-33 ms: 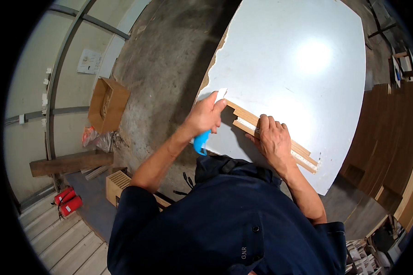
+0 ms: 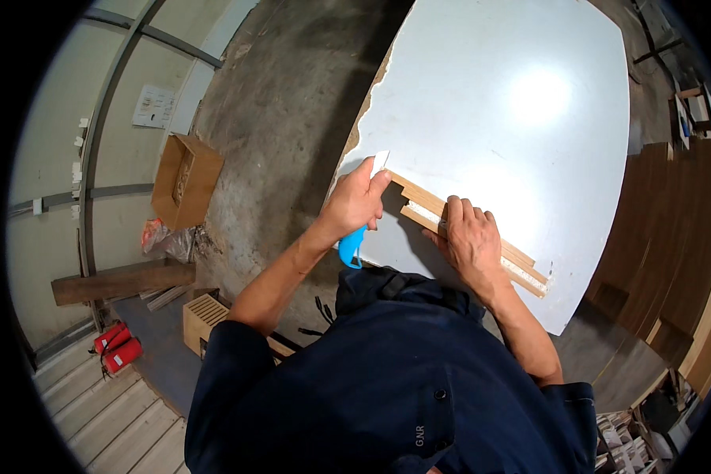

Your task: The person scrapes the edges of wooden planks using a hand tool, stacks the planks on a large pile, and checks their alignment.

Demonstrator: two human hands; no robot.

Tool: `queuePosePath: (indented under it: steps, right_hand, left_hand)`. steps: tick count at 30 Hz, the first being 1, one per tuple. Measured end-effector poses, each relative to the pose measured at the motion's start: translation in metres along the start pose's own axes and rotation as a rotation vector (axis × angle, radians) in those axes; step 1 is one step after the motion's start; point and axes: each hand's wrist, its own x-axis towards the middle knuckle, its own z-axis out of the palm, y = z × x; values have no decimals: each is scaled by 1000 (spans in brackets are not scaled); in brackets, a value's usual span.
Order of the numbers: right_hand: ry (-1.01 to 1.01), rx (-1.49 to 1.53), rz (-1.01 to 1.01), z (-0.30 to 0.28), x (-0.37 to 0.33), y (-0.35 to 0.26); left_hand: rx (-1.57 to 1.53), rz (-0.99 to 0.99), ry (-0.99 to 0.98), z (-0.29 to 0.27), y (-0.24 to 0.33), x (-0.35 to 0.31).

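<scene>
My left hand (image 2: 352, 204) is closed around a blue-handled tool (image 2: 351, 247) with a flat, pale blade-like end standing out past the thumb. The lower end of its handle, with a loop, shows below the palm. That hand sits at the upper-left end of a long light-wood strip (image 2: 423, 194). The strip has a pale, speckled groove along it and a stepped end. Over the strip's middle lies my right hand (image 2: 472, 239), fingers on top and thumb at the near side, gripping it against the white tabletop (image 2: 482, 103). The palm hides part of the strip.
The table's left edge (image 2: 361, 125) is chipped, showing brown board. On the floor at left are a cardboard box (image 2: 199, 183), a plastic bag (image 2: 168, 241), a dark plank (image 2: 125, 282) and red fire extinguishers (image 2: 122, 355). Stacked brown boards (image 2: 656, 229) stand right of the table.
The blue handle's lower end has swung slightly to the right as my left hand turns a little. My right hand and the wood strip stay put.
</scene>
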Motion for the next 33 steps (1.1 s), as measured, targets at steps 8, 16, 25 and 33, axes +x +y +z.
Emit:
queuePosePath:
  steps: [8, 16, 25, 33]
  right_hand:
    - [69, -21, -30, 10, -5, 4]
    - [258, 0, -66, 11, -5, 3]
    - [276, 42, -89, 16, -10, 4]
    - [236, 62, -62, 18, -13, 2]
  left_hand:
    - [94, 34, -29, -3, -1, 8]
    - [28, 80, 73, -3, -2, 15]
    - [28, 99, 68, -2, -11, 16]
    - [212, 206, 71, 3, -3, 10]
